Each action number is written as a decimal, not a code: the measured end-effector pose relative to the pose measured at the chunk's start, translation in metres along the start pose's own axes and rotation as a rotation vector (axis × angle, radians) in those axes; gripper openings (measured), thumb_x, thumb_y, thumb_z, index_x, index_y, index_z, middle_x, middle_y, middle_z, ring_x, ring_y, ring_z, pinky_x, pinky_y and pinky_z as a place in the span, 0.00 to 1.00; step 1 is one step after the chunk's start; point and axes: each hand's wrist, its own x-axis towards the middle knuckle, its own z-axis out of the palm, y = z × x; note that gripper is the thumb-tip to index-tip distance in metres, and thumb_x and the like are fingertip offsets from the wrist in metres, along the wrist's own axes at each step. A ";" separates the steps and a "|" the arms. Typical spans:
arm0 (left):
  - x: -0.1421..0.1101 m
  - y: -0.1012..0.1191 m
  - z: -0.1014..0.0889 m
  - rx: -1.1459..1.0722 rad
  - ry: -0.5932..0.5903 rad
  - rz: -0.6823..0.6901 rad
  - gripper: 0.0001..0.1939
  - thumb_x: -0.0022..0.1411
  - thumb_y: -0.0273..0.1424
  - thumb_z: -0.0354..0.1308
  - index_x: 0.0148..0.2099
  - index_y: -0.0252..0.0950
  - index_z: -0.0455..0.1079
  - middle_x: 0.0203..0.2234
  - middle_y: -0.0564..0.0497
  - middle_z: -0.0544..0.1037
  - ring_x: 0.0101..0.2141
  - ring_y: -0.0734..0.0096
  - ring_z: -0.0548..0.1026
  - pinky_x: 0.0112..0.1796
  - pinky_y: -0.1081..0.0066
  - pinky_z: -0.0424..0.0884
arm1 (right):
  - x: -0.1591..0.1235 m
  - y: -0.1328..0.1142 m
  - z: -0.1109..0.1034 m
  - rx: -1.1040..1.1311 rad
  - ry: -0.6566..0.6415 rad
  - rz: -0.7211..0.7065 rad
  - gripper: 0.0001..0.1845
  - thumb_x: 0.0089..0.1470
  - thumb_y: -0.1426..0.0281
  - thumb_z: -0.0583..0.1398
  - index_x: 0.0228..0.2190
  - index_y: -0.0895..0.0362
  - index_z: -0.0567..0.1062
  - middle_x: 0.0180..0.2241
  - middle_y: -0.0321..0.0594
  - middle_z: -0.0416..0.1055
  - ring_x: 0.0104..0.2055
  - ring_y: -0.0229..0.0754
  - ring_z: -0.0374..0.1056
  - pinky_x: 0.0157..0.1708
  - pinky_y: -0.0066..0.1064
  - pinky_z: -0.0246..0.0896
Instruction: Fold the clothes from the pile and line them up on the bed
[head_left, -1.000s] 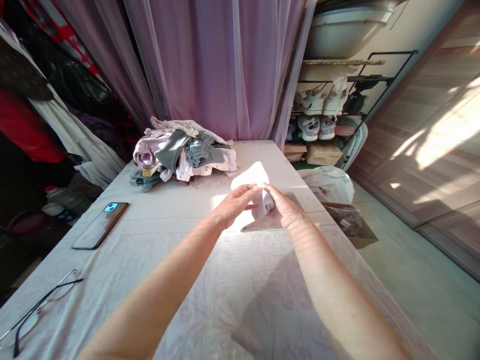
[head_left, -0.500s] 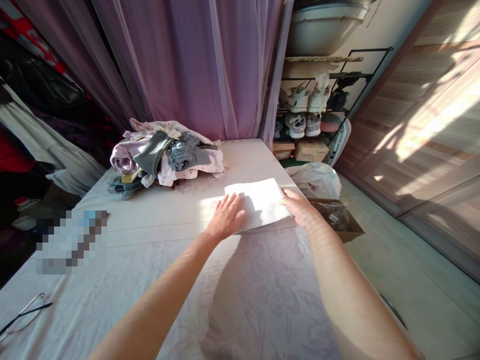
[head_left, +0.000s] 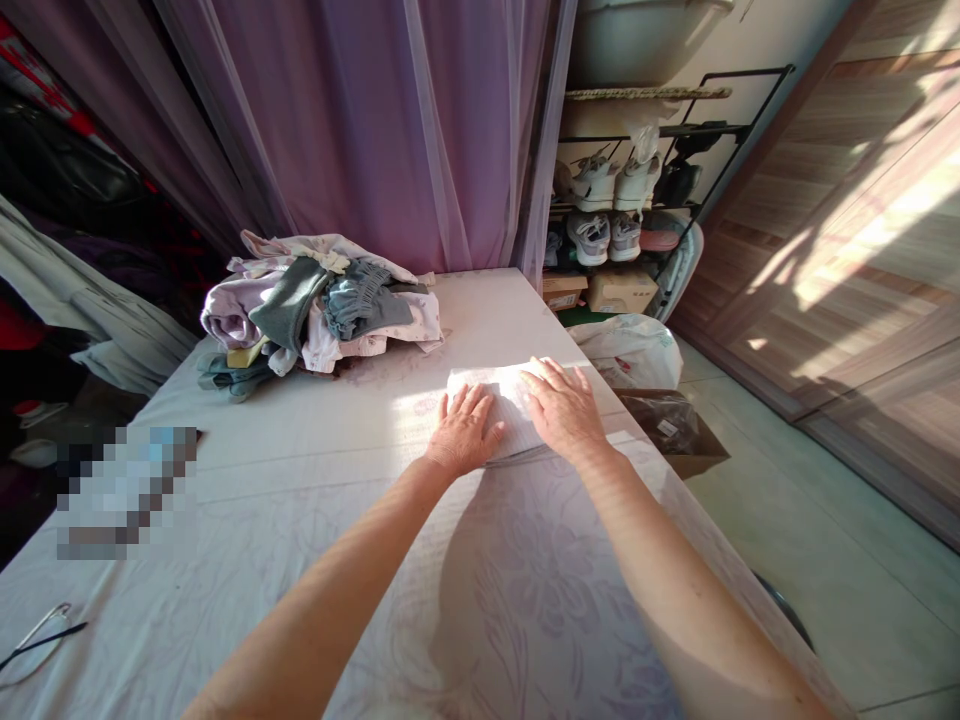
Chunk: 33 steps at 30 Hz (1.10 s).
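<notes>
Sunlight crosses a pale, floral-covered tabletop (head_left: 315, 450); near its right edge, my left hand (head_left: 463, 432) and right hand (head_left: 566, 408) lie open, palms down, on a flat, folded white cloth (head_left: 513, 396). Uneven pressure could skew its layers, or a sideways push rumple it.

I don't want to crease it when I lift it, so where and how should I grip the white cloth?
I'd pinch the white cloth by its near edge, coming in low from the near side. It lies flat on the table, and that edge shows between the left hand and right hand.
</notes>
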 end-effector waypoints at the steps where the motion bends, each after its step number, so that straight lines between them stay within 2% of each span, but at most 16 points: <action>1: 0.004 -0.003 -0.003 0.008 0.012 -0.013 0.30 0.70 0.44 0.45 0.68 0.37 0.57 0.69 0.41 0.54 0.69 0.49 0.48 0.65 0.42 0.43 | 0.001 -0.001 0.003 -0.011 -0.041 -0.021 0.26 0.62 0.67 0.50 0.60 0.50 0.68 0.66 0.44 0.59 0.68 0.54 0.50 0.66 0.54 0.37; 5: 0.018 -0.017 -0.010 0.032 -0.002 -0.068 0.36 0.68 0.48 0.47 0.71 0.34 0.51 0.70 0.38 0.51 0.69 0.47 0.46 0.65 0.43 0.41 | 0.002 0.004 0.020 -0.071 -0.152 0.050 0.27 0.64 0.63 0.50 0.61 0.54 0.66 0.67 0.50 0.56 0.69 0.55 0.47 0.64 0.58 0.40; 8: 0.023 -0.024 -0.008 0.016 -0.069 -0.101 0.39 0.67 0.51 0.47 0.71 0.35 0.49 0.70 0.38 0.51 0.69 0.47 0.47 0.65 0.42 0.42 | -0.002 0.010 0.029 -0.092 -0.157 0.076 0.27 0.64 0.62 0.49 0.61 0.55 0.65 0.67 0.50 0.56 0.70 0.53 0.46 0.64 0.54 0.45; 12: 0.027 -0.026 -0.007 -0.003 -0.097 -0.130 0.39 0.65 0.55 0.47 0.70 0.38 0.52 0.70 0.40 0.52 0.68 0.45 0.47 0.64 0.40 0.41 | -0.002 0.012 0.032 -0.073 -0.151 0.068 0.27 0.64 0.62 0.50 0.61 0.56 0.66 0.66 0.51 0.57 0.69 0.54 0.47 0.63 0.50 0.50; 17: 0.024 -0.028 -0.006 -0.056 -0.097 -0.132 0.40 0.63 0.56 0.49 0.70 0.39 0.51 0.70 0.40 0.51 0.69 0.45 0.47 0.64 0.42 0.41 | 0.007 0.025 0.027 0.102 -0.129 0.083 0.24 0.63 0.67 0.48 0.55 0.53 0.73 0.62 0.45 0.64 0.67 0.47 0.54 0.64 0.41 0.52; 19: 0.013 -0.028 -0.004 -0.091 -0.044 -0.131 0.42 0.62 0.56 0.50 0.70 0.38 0.50 0.70 0.37 0.50 0.69 0.44 0.45 0.64 0.43 0.42 | 0.011 0.032 0.022 0.175 -0.066 0.172 0.24 0.61 0.69 0.50 0.55 0.54 0.73 0.62 0.45 0.64 0.66 0.47 0.56 0.64 0.39 0.53; 21: -0.002 -0.027 -0.001 -0.124 -0.007 -0.143 0.45 0.61 0.57 0.51 0.70 0.35 0.48 0.70 0.34 0.49 0.69 0.43 0.44 0.64 0.43 0.43 | 0.014 0.038 0.016 0.195 -0.041 0.348 0.27 0.58 0.68 0.53 0.58 0.58 0.70 0.62 0.50 0.64 0.64 0.50 0.59 0.62 0.40 0.55; 23: -0.020 -0.023 0.001 -0.137 -0.005 -0.145 0.46 0.60 0.56 0.54 0.70 0.34 0.49 0.70 0.33 0.49 0.69 0.42 0.44 0.64 0.43 0.44 | 0.016 0.042 0.009 0.192 -0.129 0.515 0.31 0.57 0.65 0.55 0.61 0.60 0.66 0.59 0.53 0.67 0.61 0.54 0.63 0.59 0.42 0.59; 25: -0.035 -0.015 0.001 -0.123 0.006 -0.110 0.44 0.58 0.53 0.59 0.68 0.35 0.53 0.68 0.34 0.53 0.68 0.43 0.48 0.64 0.44 0.46 | 0.020 0.043 0.003 0.193 -0.264 0.613 0.35 0.56 0.60 0.57 0.62 0.59 0.64 0.56 0.52 0.71 0.57 0.55 0.67 0.56 0.42 0.61; 28: -0.048 -0.004 -0.001 -0.098 0.090 -0.089 0.33 0.57 0.42 0.62 0.62 0.39 0.62 0.61 0.38 0.64 0.62 0.48 0.61 0.62 0.49 0.55 | 0.028 0.045 -0.004 0.175 -0.375 0.659 0.34 0.54 0.55 0.59 0.59 0.57 0.69 0.54 0.52 0.72 0.56 0.55 0.68 0.52 0.39 0.63; 31: -0.049 0.000 -0.006 -0.124 0.092 -0.125 0.22 0.58 0.31 0.59 0.56 0.40 0.67 0.53 0.43 0.70 0.53 0.56 0.71 0.56 0.58 0.67 | 0.032 0.045 -0.011 0.178 -0.479 0.663 0.28 0.53 0.53 0.59 0.49 0.59 0.76 0.50 0.54 0.75 0.50 0.55 0.72 0.46 0.38 0.64; 33: -0.046 -0.008 -0.013 -0.157 0.059 -0.103 0.21 0.57 0.24 0.55 0.53 0.40 0.69 0.50 0.46 0.71 0.48 0.60 0.74 0.51 0.63 0.71 | 0.029 0.042 -0.016 0.211 -0.524 0.673 0.27 0.51 0.51 0.59 0.42 0.59 0.78 0.45 0.53 0.77 0.45 0.54 0.73 0.42 0.37 0.65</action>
